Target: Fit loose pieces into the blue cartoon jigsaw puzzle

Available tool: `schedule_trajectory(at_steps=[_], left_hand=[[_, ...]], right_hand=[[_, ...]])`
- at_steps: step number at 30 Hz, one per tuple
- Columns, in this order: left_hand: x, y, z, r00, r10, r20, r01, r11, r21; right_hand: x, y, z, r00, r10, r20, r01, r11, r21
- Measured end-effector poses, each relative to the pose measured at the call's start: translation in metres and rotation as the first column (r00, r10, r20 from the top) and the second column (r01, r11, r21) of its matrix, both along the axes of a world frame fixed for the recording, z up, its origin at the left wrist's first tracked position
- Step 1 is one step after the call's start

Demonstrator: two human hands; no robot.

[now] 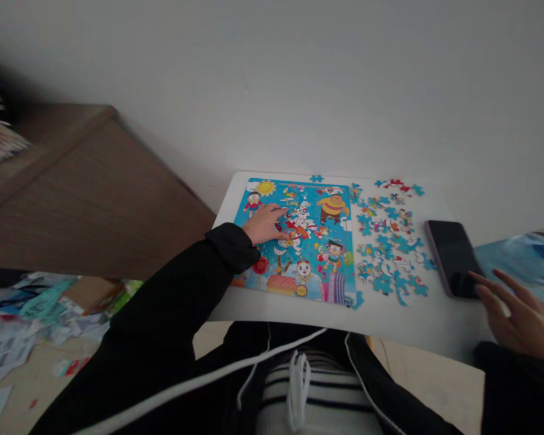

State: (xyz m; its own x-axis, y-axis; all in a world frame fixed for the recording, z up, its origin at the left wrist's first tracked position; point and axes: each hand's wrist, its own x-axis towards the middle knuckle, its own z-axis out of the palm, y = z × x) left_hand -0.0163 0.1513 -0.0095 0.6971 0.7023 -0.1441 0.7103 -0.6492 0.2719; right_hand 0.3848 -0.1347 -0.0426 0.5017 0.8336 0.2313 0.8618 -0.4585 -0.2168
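Note:
My left hand (267, 224) lies over the middle of a blue cartoon jigsaw puzzle board (263, 282), thumb and forefinger spread apart on the picture. I see nothing held between them, though the other fingers are partly hidden. Loose white and red puzzle pieces (303, 228) lie on the board just beside its fingertips. At the right, my right hand (519, 314) has its fingers apart, with the fingertips at the lower right corner of a dark phone (456, 254). Its screen is black. Between board and phone lie many loose puzzle pieces (390, 241), mostly blue.
The white table (290, 311) stands against a grey wall. A clear plastic bag (521, 260) is at its right end. To the left are a brown wooden cabinet (95, 199) and, on the floor, scattered papers (13, 338) with a cardboard box (90, 294).

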Motion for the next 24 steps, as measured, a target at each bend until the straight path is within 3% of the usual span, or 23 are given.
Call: schedule_trajectory(at_steps=[4, 11, 18, 24], left_hand=[[-0.001, 0.001, -0.001, 1.000, -0.001, 0.005, 0.001, 1.000, 0.000], [-0.006, 0.003, -0.005, 0.999, -0.006, 0.051, 0.007, 1.000, -0.009], [-0.008, 0.003, -0.007, 0.996, -0.024, 0.090, 0.026, 0.999, -0.021], [-0.008, 0.004, -0.005, 0.997, -0.010, 0.078, 0.013, 0.999, -0.038]], right_hand=[[0.006, -0.002, 0.003, 0.993, -0.038, -0.112, 0.046, 0.997, 0.065], [0.026, 0.008, -0.014, 0.954, -0.025, -0.300, 0.043, 0.998, 0.051], [0.011, 0.035, -0.005, 0.976, -0.071, -0.206, 0.089, 0.993, 0.080], [0.004, 0.046, -0.003, 0.971, -0.210, -0.116, 0.203, 0.977, -0.067]])
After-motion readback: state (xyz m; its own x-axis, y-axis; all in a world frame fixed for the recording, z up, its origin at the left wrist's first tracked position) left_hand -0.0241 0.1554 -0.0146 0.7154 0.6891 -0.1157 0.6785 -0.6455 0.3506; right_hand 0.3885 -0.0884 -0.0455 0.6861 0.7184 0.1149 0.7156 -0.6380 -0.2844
